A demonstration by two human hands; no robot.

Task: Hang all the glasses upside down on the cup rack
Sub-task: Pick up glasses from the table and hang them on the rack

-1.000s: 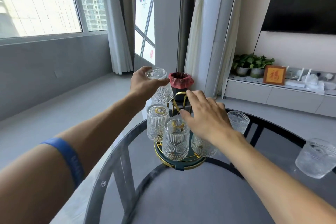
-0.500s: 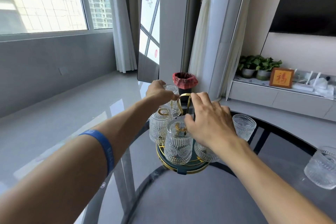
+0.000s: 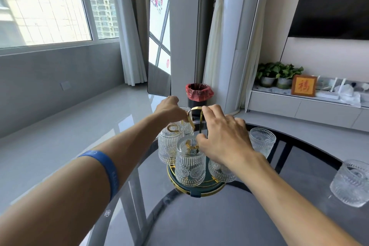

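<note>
A round dark desk is carrying the cup rack, a teal and gold stand sitting at the desk's far left part. At the near right edge of the desk, one upright glass is standing well apart from the rack. Four glasses are hanging upside down on the rack: the nearest hung glass at the front, a second hung glass just left of it, a third hung glass partly hidden under the right wrist, and a far hung glass behind them. The right hand is resting over the rack, its fingers curled at the gold handle; whether they are clamping it cannot be told. The left hand, its arm wearing a blue wristband, is reaching to the far hung glass with fingers closed around its upturned base. Just right of the rack, a second upright glass is standing on the desk. Farther off, a bin with a red liner is standing on the floor.
</note>
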